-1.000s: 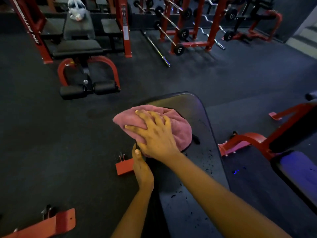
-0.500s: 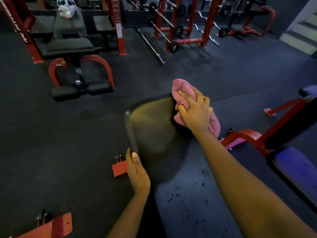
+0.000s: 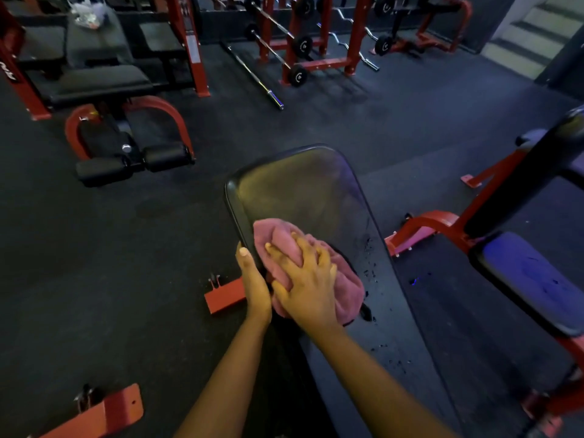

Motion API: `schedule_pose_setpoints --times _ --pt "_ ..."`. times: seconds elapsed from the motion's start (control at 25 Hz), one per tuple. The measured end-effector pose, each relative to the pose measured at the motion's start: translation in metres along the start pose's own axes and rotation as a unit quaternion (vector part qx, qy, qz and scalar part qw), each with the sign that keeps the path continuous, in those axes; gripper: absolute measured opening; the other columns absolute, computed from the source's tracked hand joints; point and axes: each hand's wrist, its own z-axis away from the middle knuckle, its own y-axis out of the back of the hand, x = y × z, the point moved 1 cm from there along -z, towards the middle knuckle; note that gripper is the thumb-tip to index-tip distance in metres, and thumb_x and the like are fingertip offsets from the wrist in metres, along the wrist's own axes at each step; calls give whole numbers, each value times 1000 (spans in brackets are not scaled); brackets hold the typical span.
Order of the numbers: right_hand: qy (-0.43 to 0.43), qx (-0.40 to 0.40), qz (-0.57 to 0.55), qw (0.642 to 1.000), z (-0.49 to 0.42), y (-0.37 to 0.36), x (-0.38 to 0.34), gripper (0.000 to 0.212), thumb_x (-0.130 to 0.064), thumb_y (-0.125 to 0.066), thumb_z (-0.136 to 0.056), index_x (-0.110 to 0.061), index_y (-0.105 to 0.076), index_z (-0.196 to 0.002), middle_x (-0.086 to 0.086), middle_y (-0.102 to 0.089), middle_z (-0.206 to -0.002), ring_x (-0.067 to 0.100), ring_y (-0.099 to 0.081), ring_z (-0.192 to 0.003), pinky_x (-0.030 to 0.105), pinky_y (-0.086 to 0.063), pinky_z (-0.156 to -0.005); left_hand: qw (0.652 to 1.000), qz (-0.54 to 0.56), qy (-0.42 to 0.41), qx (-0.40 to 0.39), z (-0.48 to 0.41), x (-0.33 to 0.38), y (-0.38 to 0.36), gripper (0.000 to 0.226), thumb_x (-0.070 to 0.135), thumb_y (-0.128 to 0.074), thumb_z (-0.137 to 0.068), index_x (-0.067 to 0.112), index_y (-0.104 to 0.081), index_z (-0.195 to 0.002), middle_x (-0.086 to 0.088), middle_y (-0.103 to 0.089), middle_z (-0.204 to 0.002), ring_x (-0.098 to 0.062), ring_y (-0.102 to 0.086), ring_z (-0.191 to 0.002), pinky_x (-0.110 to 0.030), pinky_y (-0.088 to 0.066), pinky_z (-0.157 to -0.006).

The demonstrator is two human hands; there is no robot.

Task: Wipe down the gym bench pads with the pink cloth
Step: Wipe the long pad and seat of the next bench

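A long black bench pad (image 3: 303, 188) runs from the frame's bottom toward the middle, its far end rounded. The bunched pink cloth (image 3: 344, 279) lies on the pad near its left edge. My right hand (image 3: 303, 279) presses on top of the cloth with spread fingers. My left hand (image 3: 254, 286) grips the pad's left edge just beside the cloth, thumb up along the rim. Dark flecks and drops dot the pad to the right of the cloth.
A second black pad (image 3: 531, 279) on a red frame (image 3: 442, 222) stands to the right. Another bench with roller pads (image 3: 136, 162) sits at the back left. A barbell (image 3: 252, 74) lies on the floor by red racks (image 3: 316, 36). Red frame feet (image 3: 224, 298) jut out left.
My right hand has swept the cloth from the pad's far right edge back toward me and to the left side. The left hand has kept its hold on the rim.
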Motion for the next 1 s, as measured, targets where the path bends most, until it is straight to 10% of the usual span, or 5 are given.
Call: schedule_pose_setpoints --times 0.2,0.32,0.48,0.68,1.0 --pt "32 27 5 999 18 -8 2 59 -54 -37 -77 -42 -36 -136 1 -30 -140 36 -40 -122 51 -49 -80 989 -35 68 -126 13 25 20 99 87 -38 -63 21 -44 -137 -4 -49 -139 -18 -45 -127 -41 -33 -109" --pt "-6 15 -7 1000 11 -10 6 61 -56 -36 -77 -42 -38 -137 3 -36 -142 35 -39 -123 53 -46 -82 974 -198 -92 -50 27 34 27 72 62 -47 -84 23 -34 -143 -2 -33 -149 -14 -34 -135 -37 -25 -114" --pt "-212 37 -66 974 -14 -3 64 60 -54 -39 -74 -43 -46 -133 6 -39 -144 37 -40 -120 54 -38 -93 783 -454 -406 -127 39 50 -1 56 44 -43 -90 19 -37 -140 -3 -38 -145 -15 -27 -138 -35 -15 -117" --pt "-296 58 -82 950 -33 6 140 54 -39 -60 -80 -43 -48 -132 3 -41 -140 34 -40 -117 49 -40 -91 404 -703 -532 -244 -24 37 -48 60 52 -34 -88 20 -40 -139 -7 -43 -144 -25 -31 -138 -49 -16 -112" --pt "-320 64 -74 942 -28 -1 134 56 -42 -54 -82 -41 -42 -137 0 -37 -144 29 -38 -121 45 -35 -97 352 -746 -515 -232 -26 34 -46 65 56 -30 -88 20 -38 -141 -8 -39 -147 -27 -29 -139 -52 -15 -113"
